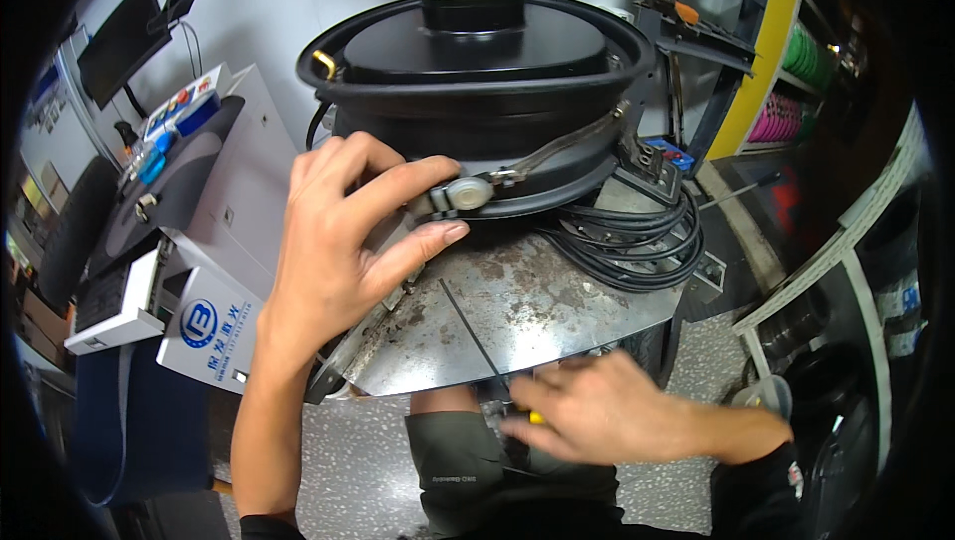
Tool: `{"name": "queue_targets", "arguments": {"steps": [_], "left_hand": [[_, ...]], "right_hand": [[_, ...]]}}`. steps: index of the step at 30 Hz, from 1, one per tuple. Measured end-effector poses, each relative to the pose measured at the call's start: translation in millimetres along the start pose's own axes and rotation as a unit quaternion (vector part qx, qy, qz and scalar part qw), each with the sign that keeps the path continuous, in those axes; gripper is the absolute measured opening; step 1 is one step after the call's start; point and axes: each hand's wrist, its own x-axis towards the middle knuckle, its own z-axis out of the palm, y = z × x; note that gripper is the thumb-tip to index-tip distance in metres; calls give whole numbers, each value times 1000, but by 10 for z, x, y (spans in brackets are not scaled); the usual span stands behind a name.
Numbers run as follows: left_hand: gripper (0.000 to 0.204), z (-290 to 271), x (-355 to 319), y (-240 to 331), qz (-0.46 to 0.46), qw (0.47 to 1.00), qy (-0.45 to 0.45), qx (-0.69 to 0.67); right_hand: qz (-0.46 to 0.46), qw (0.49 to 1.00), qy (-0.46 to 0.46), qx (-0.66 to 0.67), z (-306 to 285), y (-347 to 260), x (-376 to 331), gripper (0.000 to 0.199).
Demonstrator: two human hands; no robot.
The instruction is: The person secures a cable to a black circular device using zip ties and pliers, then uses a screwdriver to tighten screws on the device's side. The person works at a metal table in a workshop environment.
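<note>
A black wheel rim (477, 122) with a broad hub lies flat on a worn, rust-stained metal plate (537, 286). At its near side, my left hand (348, 232) has thumb and index finger closed about a grey, round-headed clamp-like fitting (468, 193). A dark strap (567, 147) runs from this fitting along the rim's side to the right. My right hand (597, 406), smeared by motion, is low at the plate's front edge, above my lap. Its fingers are closed round a yellow-and-black object (537, 417) whose kind is too blurred to tell.
Coiled black cable (627, 242) lies on the plate's right side, by a metal jaw block (647, 167). Left stands a grey cabinet (239, 152) with an open drawer (119, 311). A rack with tyres (816, 361) is at right. A narrow dark line (468, 326) crosses the plate.
</note>
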Motion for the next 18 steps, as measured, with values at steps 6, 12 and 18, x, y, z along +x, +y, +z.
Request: {"name": "queue_targets", "arguments": {"steps": [6,12,18], "left_hand": [[50,-53,184,195,52,971,22,231],[46,-319,-160,125,-54,978,1,201],[33,12,-102,6,-69,988,27,132]], "right_hand": [[297,927,135,184,1207,228,-1078,31],[585,767,139,225,2686,811,-2402,41],[614,773,-129,95,4647,838,-3977,53]]}}
